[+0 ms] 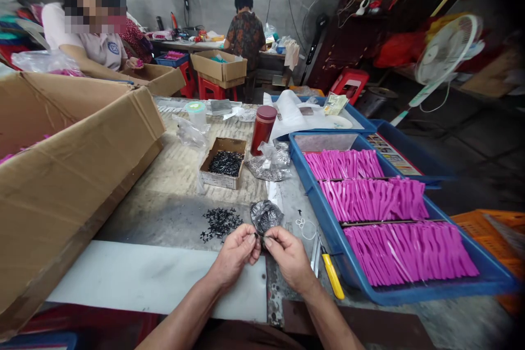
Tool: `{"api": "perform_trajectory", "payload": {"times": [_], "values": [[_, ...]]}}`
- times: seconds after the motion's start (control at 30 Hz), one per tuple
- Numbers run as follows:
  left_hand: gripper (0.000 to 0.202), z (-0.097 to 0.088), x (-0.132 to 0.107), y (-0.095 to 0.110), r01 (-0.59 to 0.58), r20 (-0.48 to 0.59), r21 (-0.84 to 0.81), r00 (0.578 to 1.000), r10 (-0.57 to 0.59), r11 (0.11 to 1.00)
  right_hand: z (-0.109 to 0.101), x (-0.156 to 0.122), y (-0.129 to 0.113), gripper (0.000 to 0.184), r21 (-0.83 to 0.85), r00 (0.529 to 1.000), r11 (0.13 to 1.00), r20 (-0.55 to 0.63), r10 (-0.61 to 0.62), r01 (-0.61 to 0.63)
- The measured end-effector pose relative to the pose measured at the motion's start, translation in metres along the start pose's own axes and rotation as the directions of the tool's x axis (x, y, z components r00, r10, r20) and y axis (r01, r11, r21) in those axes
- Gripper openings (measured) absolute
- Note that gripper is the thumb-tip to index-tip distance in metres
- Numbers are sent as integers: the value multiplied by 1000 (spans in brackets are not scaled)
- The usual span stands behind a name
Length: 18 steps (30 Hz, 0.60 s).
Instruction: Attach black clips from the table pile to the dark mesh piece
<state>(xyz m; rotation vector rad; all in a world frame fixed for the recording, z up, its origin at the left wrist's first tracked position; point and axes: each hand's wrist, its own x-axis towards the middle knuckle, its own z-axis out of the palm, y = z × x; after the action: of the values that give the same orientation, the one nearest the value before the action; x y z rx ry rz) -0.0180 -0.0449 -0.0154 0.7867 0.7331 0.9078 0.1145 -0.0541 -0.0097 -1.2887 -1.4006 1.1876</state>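
Note:
My left hand and my right hand meet over the table, thumbs and forefingers pinched close together. Between the left fingertips a tiny dark bit shows, seemingly a small black part. What the right fingertips pinch is too small to make out. Just beyond them lies a plastic bag with dark contents. A loose pile of small black parts is spread to the left of it. Under my left wrist lies a pale flat board.
A blue tray holds rows of magenta pieces at right. Beside it lie a yellow-handled tool and rubber bands. Behind are a small box of black parts and a red canister. A large carton stands left; two people sit beyond.

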Motion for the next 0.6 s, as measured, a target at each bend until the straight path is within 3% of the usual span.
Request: {"api": "perform_trajectory", "payload": {"times": [0.37,0.6], "values": [[24,6,-1,-1,17,-17,-40,1000,-18,999,5,-2,-6,11,177,998,984,54,14,-23],[19,4,-1,-4,-21,-2,9,1000,21,1000,6,-4,-6,12,191,999,981,42,12,-20]]}}
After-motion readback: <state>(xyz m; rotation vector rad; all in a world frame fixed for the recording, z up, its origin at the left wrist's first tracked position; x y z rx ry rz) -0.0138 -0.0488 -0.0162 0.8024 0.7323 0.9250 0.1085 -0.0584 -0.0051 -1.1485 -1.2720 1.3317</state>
